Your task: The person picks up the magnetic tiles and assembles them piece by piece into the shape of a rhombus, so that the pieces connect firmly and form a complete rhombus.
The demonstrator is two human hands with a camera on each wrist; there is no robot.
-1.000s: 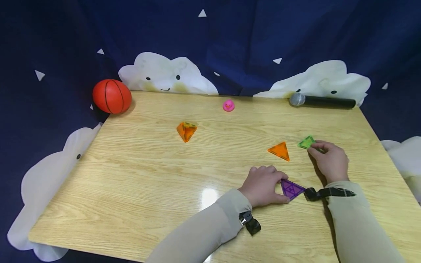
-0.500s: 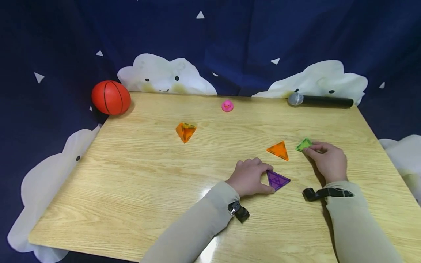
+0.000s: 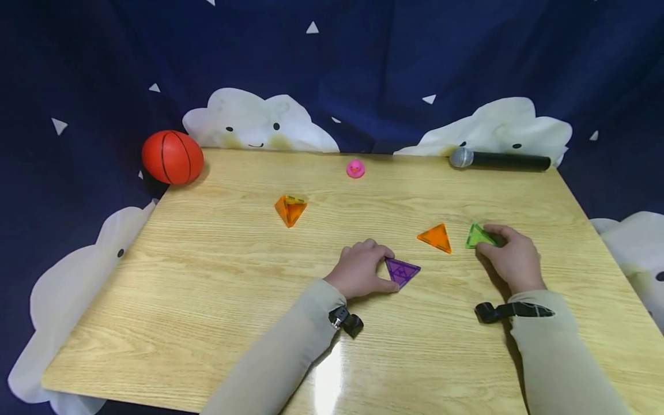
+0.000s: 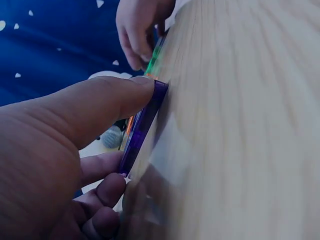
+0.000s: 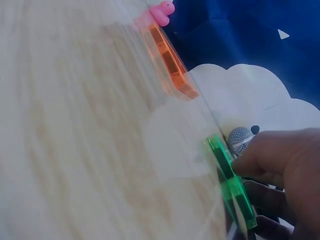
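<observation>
My left hand (image 3: 363, 270) pinches a purple triangular magnetic tile (image 3: 402, 271) by two of its corners, thumb on the near one and a finger on the far one. The left wrist view shows the purple tile (image 4: 142, 127) edge-on, low over the wood. Further right, my right hand (image 3: 516, 259) grips a green triangular magnetic tile (image 3: 476, 237) between thumb and fingers, one point facing away. In the right wrist view the green tile (image 5: 231, 182) is seen from its edge. A loose orange triangular tile (image 3: 437, 238) lies flat just left of the green one.
An orange and yellow tile pyramid (image 3: 290, 211) stands left of centre on the wooden table (image 3: 197, 288). Along the back are a red ball (image 3: 173, 157), a pink rubber duck (image 3: 355, 169) and a microphone (image 3: 500, 159). Behind hangs a dark blue cloud-print curtain (image 3: 363, 63).
My left hand has slid left and slightly away from me, carrying the purple tile. My right hand has turned the green tile and stayed nearly in place. The orange tile lies as before.
</observation>
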